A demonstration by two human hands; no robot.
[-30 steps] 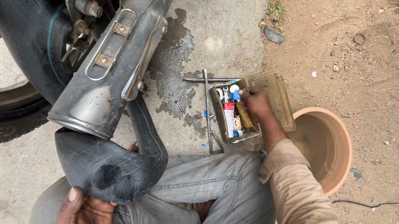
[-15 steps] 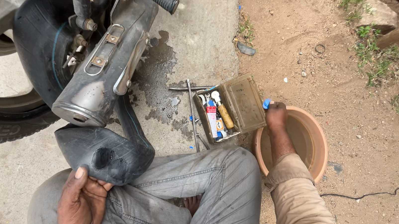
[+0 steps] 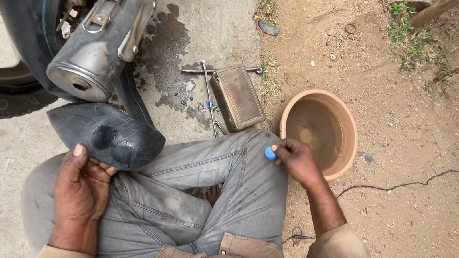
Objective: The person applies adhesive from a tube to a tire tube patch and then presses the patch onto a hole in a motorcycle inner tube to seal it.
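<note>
The left hand (image 3: 82, 187) grips a black rubber inner tube (image 3: 105, 135), dusty and folded flat over the knee. The right hand (image 3: 295, 159) pinches a small blue object, perhaps a cap (image 3: 270, 153), beside the terracotta water bowl (image 3: 350, 131).

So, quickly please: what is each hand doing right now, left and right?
Left hand: closed on the black inner tube, thumb on top.
Right hand: pinching a small blue cap beside the clay bowl.

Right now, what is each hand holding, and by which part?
The left hand holds the black inner tube by its lower folded edge, thumb on top. The right hand pinches a small blue cap at its fingers; which part cannot be told.
</note>
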